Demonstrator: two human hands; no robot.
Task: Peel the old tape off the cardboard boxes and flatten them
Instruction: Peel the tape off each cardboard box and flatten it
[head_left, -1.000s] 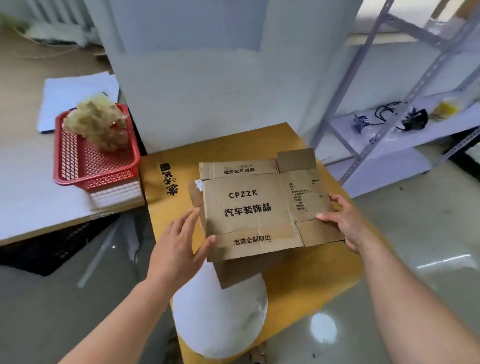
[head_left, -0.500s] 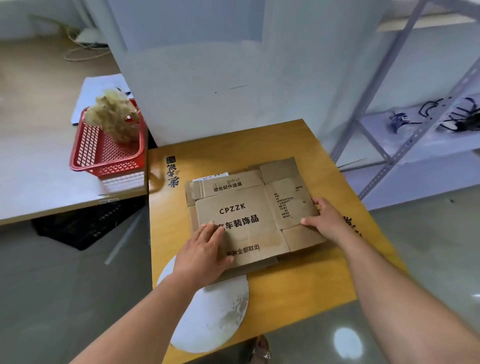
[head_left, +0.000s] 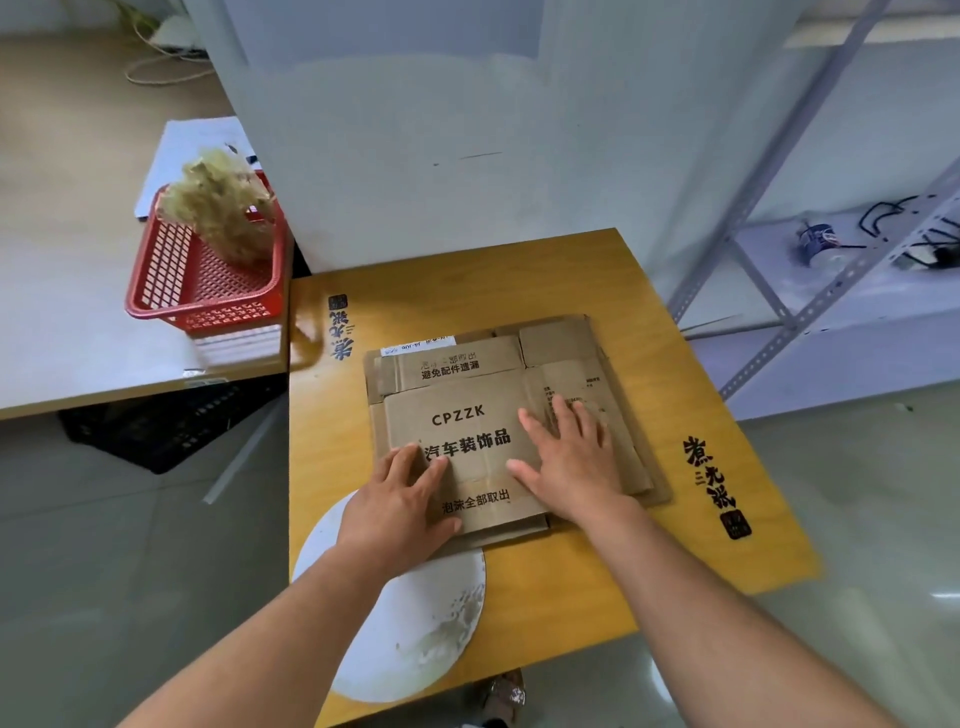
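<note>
The flattened cardboard box (head_left: 467, 400), printed CPZZK, is lying face up in the middle of the yellow table (head_left: 691, 561), sitting on top of what looks like a small stack of other flattened boxes (head_left: 655, 486) whose edges are showing at its right and far sides. No tape is showing on its upper face, so the peeling seems done for this one and the flattening step is in hand: the person is pressing the box down onto the pile. The left hand (head_left: 400, 512) is lying palm down on the box's near left corner, fingers straight and slightly spread; the right hand (head_left: 571, 467) is resting flat right of the middle, fingers spread wide over the fold line. Neither is pinching anything. The next move probably calls for squaring the edges with the pile below, then letting go. A white round disc (head_left: 415, 629) is lying at the table's near left edge, partly under the left wrist. Farther left, a red basket (head_left: 208, 291) is holding a crumpled yellowish wad (head_left: 223, 208), probably peeled tape.
</note>
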